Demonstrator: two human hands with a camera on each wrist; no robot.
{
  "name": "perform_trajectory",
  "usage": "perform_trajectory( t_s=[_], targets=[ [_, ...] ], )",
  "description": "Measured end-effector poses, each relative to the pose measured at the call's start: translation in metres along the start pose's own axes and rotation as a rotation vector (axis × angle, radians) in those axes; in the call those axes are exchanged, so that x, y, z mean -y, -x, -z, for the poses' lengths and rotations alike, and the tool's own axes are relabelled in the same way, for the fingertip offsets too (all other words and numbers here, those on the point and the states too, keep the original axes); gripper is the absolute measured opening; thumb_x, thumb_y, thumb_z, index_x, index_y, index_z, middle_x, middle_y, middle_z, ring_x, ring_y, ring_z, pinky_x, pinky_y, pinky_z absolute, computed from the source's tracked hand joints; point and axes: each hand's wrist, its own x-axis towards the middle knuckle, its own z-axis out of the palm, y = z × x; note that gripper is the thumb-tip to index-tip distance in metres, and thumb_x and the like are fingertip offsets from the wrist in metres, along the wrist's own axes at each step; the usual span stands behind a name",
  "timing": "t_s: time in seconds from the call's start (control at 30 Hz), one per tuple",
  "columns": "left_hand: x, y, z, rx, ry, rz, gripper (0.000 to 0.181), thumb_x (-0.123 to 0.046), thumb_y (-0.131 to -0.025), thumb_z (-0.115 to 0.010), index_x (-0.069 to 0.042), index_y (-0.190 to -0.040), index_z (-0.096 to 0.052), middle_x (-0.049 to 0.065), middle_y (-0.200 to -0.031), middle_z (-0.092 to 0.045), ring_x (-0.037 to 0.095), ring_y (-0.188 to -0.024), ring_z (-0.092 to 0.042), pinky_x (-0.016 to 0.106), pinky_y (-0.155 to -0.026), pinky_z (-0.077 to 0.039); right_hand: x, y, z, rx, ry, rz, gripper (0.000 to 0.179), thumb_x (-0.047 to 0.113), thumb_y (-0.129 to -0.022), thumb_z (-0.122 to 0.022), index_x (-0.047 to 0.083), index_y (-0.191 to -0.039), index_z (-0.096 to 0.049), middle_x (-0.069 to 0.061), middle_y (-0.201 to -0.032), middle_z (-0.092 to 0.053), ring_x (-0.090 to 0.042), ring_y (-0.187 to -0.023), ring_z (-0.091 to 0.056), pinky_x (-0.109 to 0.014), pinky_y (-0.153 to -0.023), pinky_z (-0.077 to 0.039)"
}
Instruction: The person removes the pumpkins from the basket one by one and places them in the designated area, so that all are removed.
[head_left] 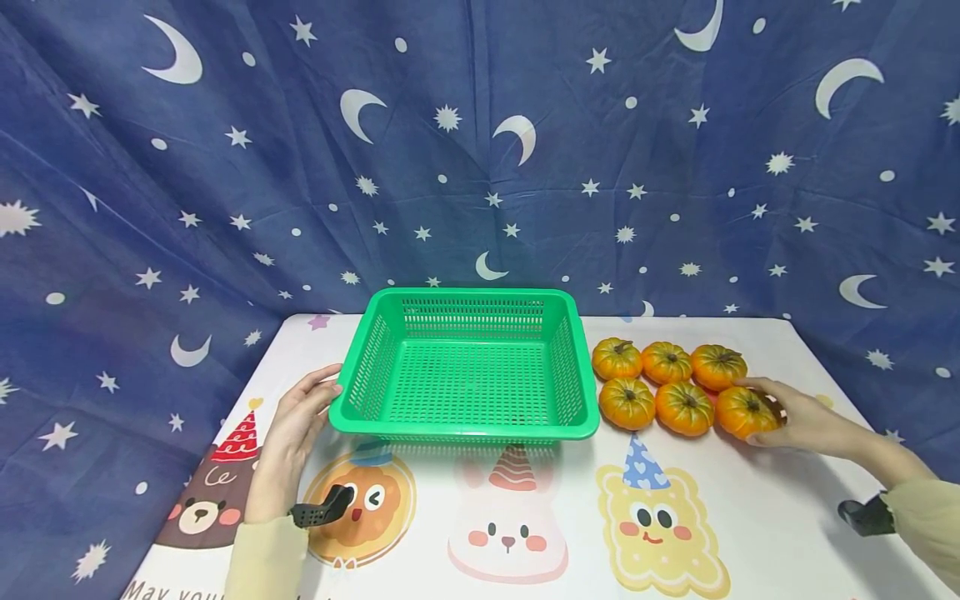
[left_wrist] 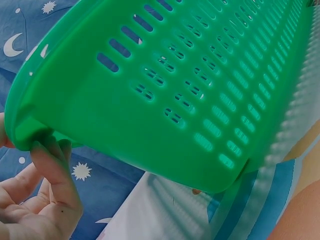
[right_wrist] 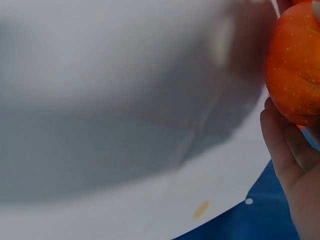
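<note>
A green plastic basket [head_left: 465,431] with slotted walls stands on the table, with nothing in it. My left hand [head_left: 294,421] holds its left rim; in the left wrist view the fingers [left_wrist: 57,175] curl under the rim's corner. To the right of the basket, several small orange pumpkins sit in two rows. My right hand [head_left: 806,423] grips the front-row pumpkin [head_left: 741,412] farthest right, thumb at the near side and fingers at the far side. The right wrist view shows this pumpkin [right_wrist: 295,70] only in part, cut off by the frame edge.
Close beside the gripped pumpkin are a front-row pumpkin [head_left: 684,408] and a back-row pumpkin [head_left: 717,367]. A white tablecloth [head_left: 420,533] with cartoon prints covers the table. Behind it hangs a dark blue curtain [head_left: 450,208] with moons and stars.
</note>
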Motion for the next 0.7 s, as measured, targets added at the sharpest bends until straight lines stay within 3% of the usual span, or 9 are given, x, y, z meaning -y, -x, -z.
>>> perform_trajectory(
  t_s=[0.03,0.1,0.13,0.2,0.27,0.37,0.47,0.6,0.7],
  targets=[
    [0.0,0.0,0.0,-0.003,0.005,-0.004,0.026,-0.008,-0.093,-0.059,-0.018,-0.117,-0.063,-0.014,-0.085,-0.067,0.001,-0.083,-0.063,0.02,-0.075,-0.048,-0.002,0.0,-0.001,-0.004,-0.001,-0.003,0.078,0.025,-0.069,-0.084,0.0,-0.133,-0.046,-0.029,-0.126,-0.054,-0.025,-0.107,-0.056,-0.045,-0.084,-0.052],
    [0.0,0.0,0.0,-0.005,0.007,-0.008,0.025,-0.007,-0.093,-0.059,-0.018,-0.116,-0.063,-0.014,-0.084,-0.067,0.001,-0.083,-0.063,0.02,-0.074,-0.048,-0.005,0.0,-0.005,-0.002,-0.021,-0.015,0.079,0.025,-0.07,-0.084,0.0,-0.134,-0.046,-0.03,-0.126,-0.053,-0.026,-0.107,-0.056,-0.046,-0.084,-0.053],
    [0.0,0.0,0.0,-0.005,0.008,-0.009,0.026,-0.007,-0.093,-0.059,-0.017,-0.117,-0.063,-0.014,-0.084,-0.067,0.001,-0.083,-0.063,0.02,-0.074,-0.048,-0.006,0.0,-0.006,0.006,-0.037,-0.021,0.079,0.024,-0.071,-0.083,-0.001,-0.134,-0.044,-0.032,-0.127,-0.051,-0.029,-0.109,-0.056,-0.052,-0.085,-0.052],
    [0.0,0.0,0.0,-0.003,0.006,-0.003,0.026,-0.008,-0.093,-0.059,-0.018,-0.117,-0.063,-0.013,-0.084,-0.067,0.001,-0.083,-0.063,0.02,-0.074,-0.048,-0.006,0.0,-0.008,0.009,-0.056,-0.034,0.08,0.024,-0.071,-0.083,-0.003,-0.135,-0.043,-0.033,-0.127,-0.05,-0.032,-0.109,-0.056,-0.055,-0.085,-0.051],
    [0.0,0.0,-0.001,-0.002,0.002,0.004,0.027,-0.009,-0.094,-0.059,-0.017,-0.12,-0.061,-0.014,-0.084,-0.066,0.001,-0.083,-0.063,0.02,-0.075,-0.047,-0.005,0.001,-0.01,0.026,-0.084,-0.054,0.081,0.023,-0.073,-0.081,-0.005,-0.136,-0.04,-0.035,-0.128,-0.047,-0.051,-0.108,-0.051,-0.064,-0.084,-0.047],
    [0.0,0.0,-0.001,-0.006,-0.003,0.008,0.028,-0.009,-0.094,-0.059,-0.016,-0.12,-0.061,-0.014,-0.084,-0.066,0.001,-0.083,-0.063,0.021,-0.076,-0.047,-0.003,0.001,-0.012,0.028,-0.083,-0.072,0.081,0.022,-0.074,-0.081,-0.006,-0.137,-0.038,-0.036,-0.126,-0.047,-0.048,-0.104,-0.053,-0.058,-0.08,-0.051],
    [0.0,0.0,-0.001,-0.01,-0.006,0.005,0.028,-0.009,-0.094,-0.059,-0.015,-0.121,-0.061,-0.014,-0.084,-0.066,0.001,-0.083,-0.063,0.021,-0.075,-0.047,-0.004,0.001,-0.013,0.016,-0.065,-0.086,0.08,0.023,-0.074,-0.081,-0.005,-0.136,-0.039,-0.033,-0.122,-0.051,-0.041,-0.1,-0.055,-0.043,-0.075,-0.053],
    [0.0,0.0,-0.001,-0.011,-0.006,0.001,0.027,-0.009,-0.094,-0.059,-0.016,-0.12,-0.061,-0.014,-0.085,-0.066,0.002,-0.084,-0.063,0.021,-0.075,-0.047,-0.006,0.001,-0.014,-0.018,-0.051,-0.078,0.079,0.024,-0.074,-0.082,-0.003,-0.135,-0.04,-0.03,-0.117,-0.056,-0.033,-0.095,-0.058,-0.023,-0.068,-0.048],
    [0.0,0.0,-0.001,-0.007,-0.001,-0.001,0.028,-0.009,-0.094,-0.059,-0.015,-0.121,-0.06,-0.013,-0.085,-0.066,0.002,-0.083,-0.063,0.021,-0.075,-0.048,-0.008,0.001,-0.015,-0.03,-0.049,-0.073,0.078,0.025,-0.074,-0.081,-0.003,-0.134,-0.039,-0.031,-0.116,-0.056,-0.033,-0.094,-0.059,-0.021,-0.067,-0.047]
  ],
)
